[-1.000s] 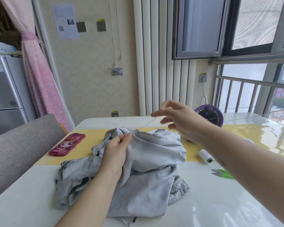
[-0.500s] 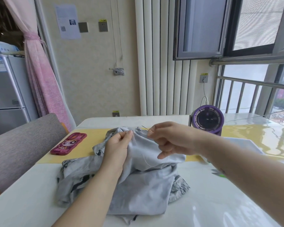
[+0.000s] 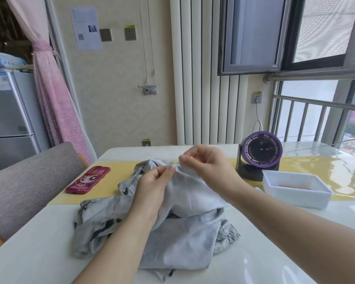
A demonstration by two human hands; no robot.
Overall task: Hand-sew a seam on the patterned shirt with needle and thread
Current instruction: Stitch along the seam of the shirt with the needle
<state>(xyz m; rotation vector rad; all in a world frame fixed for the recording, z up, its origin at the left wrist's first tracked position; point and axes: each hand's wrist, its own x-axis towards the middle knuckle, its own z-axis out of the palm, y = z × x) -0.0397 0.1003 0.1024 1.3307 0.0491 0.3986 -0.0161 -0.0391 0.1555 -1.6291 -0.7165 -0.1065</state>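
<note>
The grey patterned shirt [image 3: 178, 232] lies bunched on the white table [image 3: 39, 253]. My left hand [image 3: 152, 187] pinches a raised fold of the shirt between thumb and fingers. My right hand [image 3: 205, 167] is right beside it at the top of that fold, its thumb and forefinger pinched together where the needle was; the needle itself is too small and blurred to make out. A thin pale thread [image 3: 188, 187] hangs down over the cloth below my right hand.
A pink phone [image 3: 88, 179] lies on the yellow mat [image 3: 115, 181] at the left. A purple desk fan [image 3: 258, 158] and a white tray [image 3: 295, 187] stand at the right. A grey chair back [image 3: 29, 181] is beside the table's left edge.
My right hand came back from an outstretched pull of the thread to the fold held by my left hand. The view shifted so the white tray shows and the spool and scissors are hidden.
</note>
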